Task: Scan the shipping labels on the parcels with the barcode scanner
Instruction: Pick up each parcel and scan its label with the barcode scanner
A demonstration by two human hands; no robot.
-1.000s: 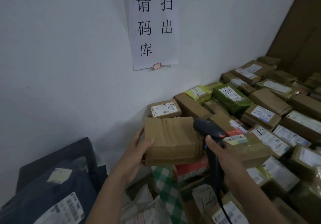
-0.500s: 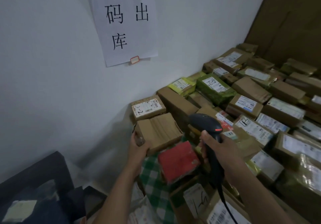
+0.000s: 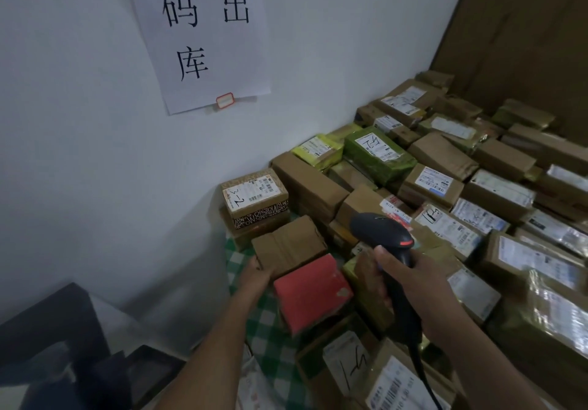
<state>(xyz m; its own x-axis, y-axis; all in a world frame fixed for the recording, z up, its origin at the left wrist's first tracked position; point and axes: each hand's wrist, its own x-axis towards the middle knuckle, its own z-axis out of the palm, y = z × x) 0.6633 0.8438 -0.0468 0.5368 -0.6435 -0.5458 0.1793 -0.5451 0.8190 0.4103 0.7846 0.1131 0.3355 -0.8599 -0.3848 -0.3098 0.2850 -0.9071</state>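
Now lowered from scanning height: left hand still grips the plain cardboard box, resting below the 3-2 box. Right hand clasps the barcode scanner. Probably scanned; next parcel due.

A white wall fills the left and centre under dim, even light. A paper sheet with large black characters hangs on it, a red-edged sticker at its bottom edge. A brown panel meets the wall at the right. A green-and-white checked cloth shows below, and a dark blurred object sits at the lower left.
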